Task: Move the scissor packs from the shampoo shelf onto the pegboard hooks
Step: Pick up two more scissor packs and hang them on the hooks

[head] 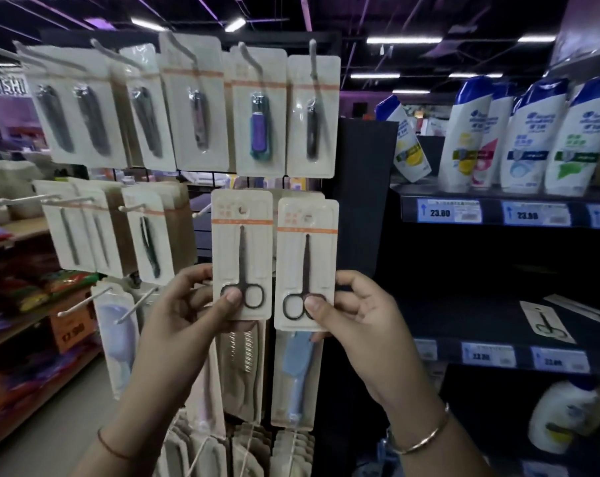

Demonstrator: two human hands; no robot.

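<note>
While both cards hover in front of the pegboard [202, 242], check the grips. The left hand [192, 304] pinches the left scissor pack [242, 242] near its bottom, thumb flat over the scissor handles and fingers curled behind the card. The right hand [355, 311] mirrors it on the right scissor pack [307, 256], thumb on the front and fingers wrapped round the right edge.

Both packs stand upright side by side at dead centre, edges just about meeting, the right one a shade lower. Whether either card's hole sits on a hook, I can't tell.

Up at twelve o'clock, nail clipper packs [259, 111] fill the top row. At nine o'clock slim tool packs [147, 235] hang, and at eight o'clock two bare hooks [81, 302] jut out.

And look at four o'clock: a third scissor pack [546, 321] lies flat on the dark shampoo shelf [481, 325], well apart from the hands. Shampoo bottles [529, 132] line the tier above at two o'clock, with blue price tags [448, 211] beneath them. A thin bangle [426, 438] circles the right wrist.
</note>
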